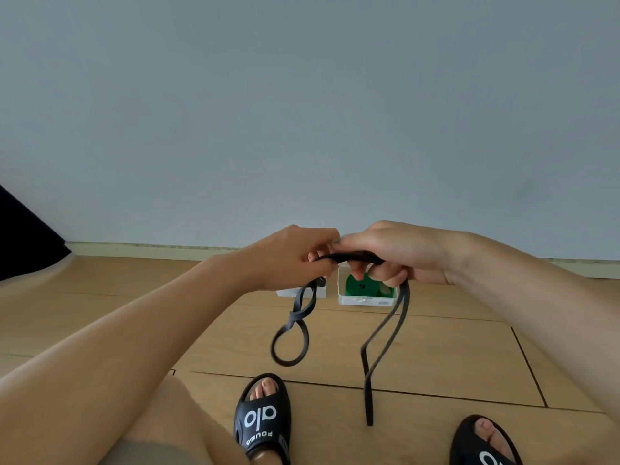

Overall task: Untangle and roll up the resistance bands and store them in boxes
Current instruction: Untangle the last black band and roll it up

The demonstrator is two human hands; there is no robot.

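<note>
A black resistance band [385,330] hangs in the air between my hands. My left hand [288,260] and my right hand [399,253] both grip its top stretch, almost touching. Below my left hand the band twists into a knotted loop [291,344]. A long doubled strand drops from my right hand toward the floor. Behind the hands, on the floor by the wall, stands a white box [365,299] holding a rolled green band [360,285]. A second white box [285,293] sits to its left, mostly hidden by my left hand.
The floor is light wood planks [436,357] meeting a pale wall [302,112] with a low skirting. My feet in black slides [261,421] [484,444] stand at the bottom. A dark object [23,236] fills the left edge.
</note>
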